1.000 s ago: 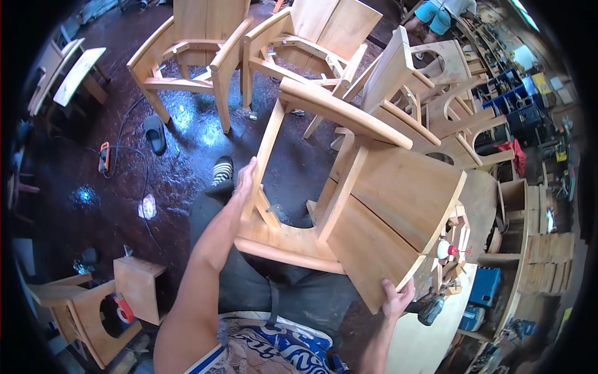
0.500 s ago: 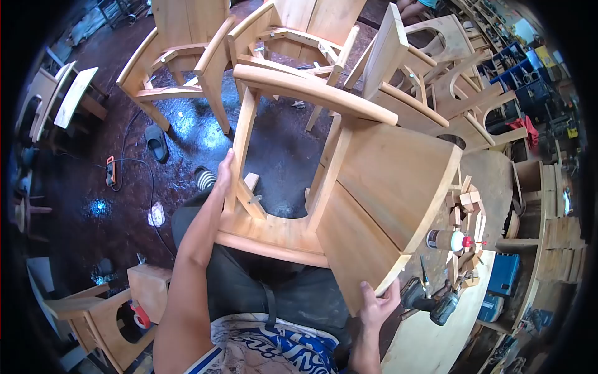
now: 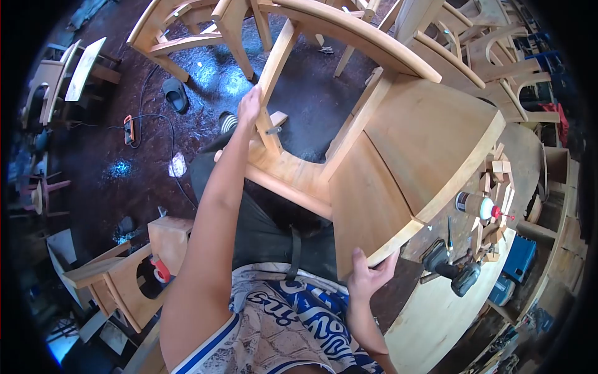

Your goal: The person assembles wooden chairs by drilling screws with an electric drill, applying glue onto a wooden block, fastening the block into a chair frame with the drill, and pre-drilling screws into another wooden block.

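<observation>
A wooden chair frame [image 3: 411, 146] lies tilted across my lap, its two-board back panel towards the right. My left hand [image 3: 250, 107] is wrapped round the frame's front rail at the left. At the lower right, my right hand [image 3: 370, 272] grips the bottom edge of the back panel, thumb on the face and fingers at the edge. A small metal bracket [image 3: 273, 130] shows on a corner brace beside my left hand.
Other wooden chairs [image 3: 187, 43] stand ahead. A bench [image 3: 439, 299] at the right bears a glue bottle [image 3: 476, 205], power drills [image 3: 466, 279] and wood blocks [image 3: 500, 167]. On the floor lie a slipper [image 3: 175, 95] and a cable [image 3: 172, 140]. A small chair [image 3: 128, 280] is lower left.
The chair frame has risen in view and shifted right, both hands still on it. The view has moved too, so the floor and bench appear displaced.
</observation>
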Motion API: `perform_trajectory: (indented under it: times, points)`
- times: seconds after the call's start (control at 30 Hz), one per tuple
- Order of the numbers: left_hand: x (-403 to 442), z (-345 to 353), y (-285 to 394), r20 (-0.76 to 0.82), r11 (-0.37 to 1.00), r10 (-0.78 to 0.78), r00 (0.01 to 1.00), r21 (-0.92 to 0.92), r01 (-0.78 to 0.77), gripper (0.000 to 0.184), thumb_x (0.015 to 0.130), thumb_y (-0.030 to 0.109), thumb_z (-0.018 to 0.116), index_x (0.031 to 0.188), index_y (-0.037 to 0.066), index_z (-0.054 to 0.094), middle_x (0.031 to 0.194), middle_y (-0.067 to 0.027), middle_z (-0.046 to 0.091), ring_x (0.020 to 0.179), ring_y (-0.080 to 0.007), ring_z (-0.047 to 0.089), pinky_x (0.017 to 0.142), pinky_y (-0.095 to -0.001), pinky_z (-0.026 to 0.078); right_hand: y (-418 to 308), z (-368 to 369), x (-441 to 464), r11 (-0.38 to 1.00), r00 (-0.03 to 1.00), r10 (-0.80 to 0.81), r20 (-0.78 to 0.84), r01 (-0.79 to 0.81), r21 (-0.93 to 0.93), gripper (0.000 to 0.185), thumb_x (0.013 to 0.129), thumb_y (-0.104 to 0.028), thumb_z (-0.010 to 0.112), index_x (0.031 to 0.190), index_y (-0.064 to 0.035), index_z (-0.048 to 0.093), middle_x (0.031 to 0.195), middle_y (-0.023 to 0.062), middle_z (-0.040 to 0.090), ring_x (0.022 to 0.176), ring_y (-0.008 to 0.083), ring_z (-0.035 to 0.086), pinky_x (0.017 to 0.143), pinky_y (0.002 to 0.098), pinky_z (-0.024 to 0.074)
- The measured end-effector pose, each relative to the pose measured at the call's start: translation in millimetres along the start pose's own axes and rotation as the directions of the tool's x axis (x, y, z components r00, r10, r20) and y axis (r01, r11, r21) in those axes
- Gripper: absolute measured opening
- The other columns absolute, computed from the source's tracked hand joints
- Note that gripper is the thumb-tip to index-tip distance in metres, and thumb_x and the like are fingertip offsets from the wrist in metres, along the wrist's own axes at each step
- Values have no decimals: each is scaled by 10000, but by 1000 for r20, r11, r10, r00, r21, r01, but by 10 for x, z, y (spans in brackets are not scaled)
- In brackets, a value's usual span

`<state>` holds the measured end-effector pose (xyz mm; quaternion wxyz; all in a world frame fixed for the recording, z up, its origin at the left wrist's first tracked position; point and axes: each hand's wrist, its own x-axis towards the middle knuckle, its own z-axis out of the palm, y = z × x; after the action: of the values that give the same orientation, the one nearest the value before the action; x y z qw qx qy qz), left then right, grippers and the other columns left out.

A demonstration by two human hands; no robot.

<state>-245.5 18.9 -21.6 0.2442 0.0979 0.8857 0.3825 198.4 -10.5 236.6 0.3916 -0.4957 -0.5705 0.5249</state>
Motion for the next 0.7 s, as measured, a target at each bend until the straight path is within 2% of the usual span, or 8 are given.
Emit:
perform_trajectory:
  times: [0.1, 0.2, 0.33, 0.43, 0.5, 0.6, 0.63, 0.7]
  points:
    - [-426, -154, -131, -170, 966, 257, 951, 18, -258, 670, 952, 435, 582, 1457, 12, 463, 1472, -230, 489, 1372, -364, 461, 1125, -432, 364, 173, -129, -84, 999, 997, -15, 79, 17, -30, 726, 756, 40, 704, 1404, 84, 381, 1273, 155, 533, 1165, 223, 546, 1013, 355, 438]
    - [-1111, -421, -162, -188, 880, 467, 864, 2, -476, 453, 960, 294, 645, 1279, -26, 622, 1252, -183, 665, 1197, -277, 621, 1041, -355, 449, 256, -169, -201, 1000, 991, -22, 135, 24, -12, 794, 766, -10, 729, 1447, 77, 329, 1343, 165, 482, 1234, 239, 500, 1062, 372, 398]
    - [-1945, -612, -271, -48, 871, 399, 916, -294, -394, 359, 930, 254, 689, 1180, -3, 691, 1085, -156, 722, 1062, -205, 676, 939, -320, 505, 188, -261, -269, 981, 980, -155, 128, 168, -97, 871, 771, -41, 744, 1492, 59, 265, 1420, 168, 410, 1307, 249, 436, 1105, 385, 354]
    - [-2356, -607, -432, 44, 872, 419, 907, -299, -388, 375, 940, 277, 675, 1189, -3, 686, 1131, -163, 716, 1085, -229, 676, 950, -338, 506, 143, -341, -245, 994, 970, -88, 226, 101, -45, 900, 760, 2, 749, 1498, 69, 237, 1378, 162, 446, 1280, 238, 460, 1099, 375, 369]
    - [-2603, -573, -438, 136, 933, 342, 930, -167, -319, 364, 955, 253, 668, 1204, -13, 674, 1136, -131, 721, 1078, -184, 669, 924, -322, 510, 102, -335, -271, 999, 960, -54, 274, 54, 7, 866, 773, 26, 736, 1489, 72, 251, 1336, 151, 486, 1221, 218, 510, 1049, 340, 421]
    - [-2966, -455, -407, 112, 903, 429, 896, -52, -426, 349, 948, 265, 676, 1172, -2, 689, 1055, -136, 736, 1004, -186, 688, 885, -321, 520, 24, -340, -209, 998, 945, -64, 320, 55, 38, 847, 788, 4, 733, 1489, 73, 264, 1321, 152, 509, 1188, 218, 541, 1020, 337, 449]
    - [-3079, -398, -377, 153, 912, 409, 899, -109, -396, 304, 926, 242, 691, 1119, 7, 702, 1025, -149, 730, 947, -215, 697, 839, -337, 533, 97, -418, -170, 976, 934, -181, 307, 210, -64, 823, 815, -53, 740, 1490, 75, 288, 1318, 163, 526, 1177, 226, 564, 994, 341, 472]
    - [-3336, -379, -241, 283, 911, 410, 867, -167, -376, 226, 886, 191, 726, 1021, 12, 716, 943, -144, 717, 827, -221, 688, 745, -341, 539, 171, -559, -47, 971, 937, -222, 270, 238, -27, 741, 833, -157, 758, 1445, 70, 406, 1344, 187, 537, 1195, 264, 581, 967, 355, 501]
